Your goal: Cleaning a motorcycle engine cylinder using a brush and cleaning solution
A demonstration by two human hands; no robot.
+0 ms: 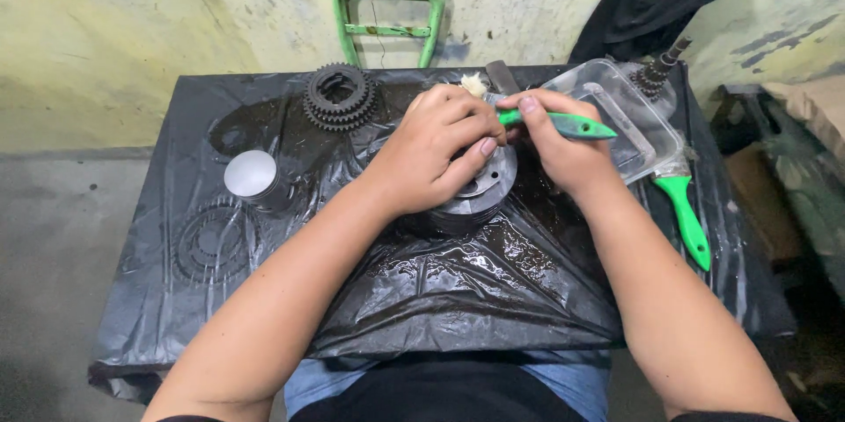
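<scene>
My left hand (pixel 436 154) rests over a round grey metal part (pixel 488 186) in the middle of a table covered in wet black plastic sheet (pixel 458 281), fingers curled on its top. My right hand (pixel 563 145) grips a green-handled brush (pixel 563 125), whose pale bristles (pixel 473 83) stick out behind my left hand. The brush lies across the metal part, between both hands.
A stack of dark gears (pixel 339 96) sits at the back left, a shiny metal cylinder (pixel 253 177) and a flat gear (pixel 211 242) at the left. A clear plastic tray (pixel 629 110) holds a toothed shaft (pixel 658 74); a second green brush (pixel 685 215) lies at the right. A green metal frame (pixel 387 13) leans on the wall.
</scene>
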